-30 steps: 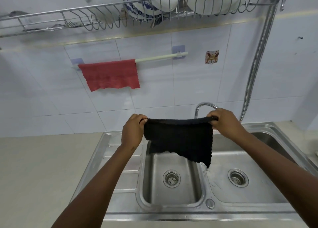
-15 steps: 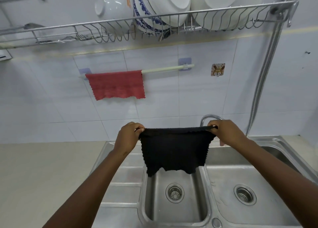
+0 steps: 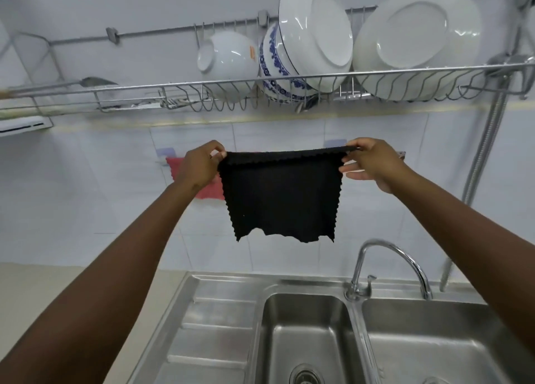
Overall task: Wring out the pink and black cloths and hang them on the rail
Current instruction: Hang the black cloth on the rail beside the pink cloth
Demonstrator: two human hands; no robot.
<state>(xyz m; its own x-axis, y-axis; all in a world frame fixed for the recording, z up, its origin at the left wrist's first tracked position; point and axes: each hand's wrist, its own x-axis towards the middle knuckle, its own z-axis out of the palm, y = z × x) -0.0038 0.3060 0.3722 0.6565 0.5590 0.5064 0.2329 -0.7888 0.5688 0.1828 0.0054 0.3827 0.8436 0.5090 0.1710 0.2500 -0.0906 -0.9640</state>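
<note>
A black cloth [image 3: 279,198] with zigzag edges hangs spread flat in front of the wall. My left hand [image 3: 199,166] pinches its top left corner and my right hand [image 3: 369,162] pinches its top right corner, pulling the top edge taut. Behind my left hand the pink cloth [image 3: 210,191] hangs on the wall rail, mostly covered by the hand and the black cloth. The rail itself is hidden apart from its bluish wall mounts [image 3: 165,152]. The black cloth is held at rail height; I cannot tell whether it touches the rail.
A wire dish rack [image 3: 260,91] with white plates and bowls runs along the wall above my hands. Below is a steel double sink [image 3: 307,337] with a curved tap [image 3: 388,267] and a drainboard on its left. A flexible metal hose [image 3: 486,140] hangs at the right.
Both hands have lifted the spread black cloth from above the sink up to the height of the rail, in front of the pink cloth. The view has tilted upward.
</note>
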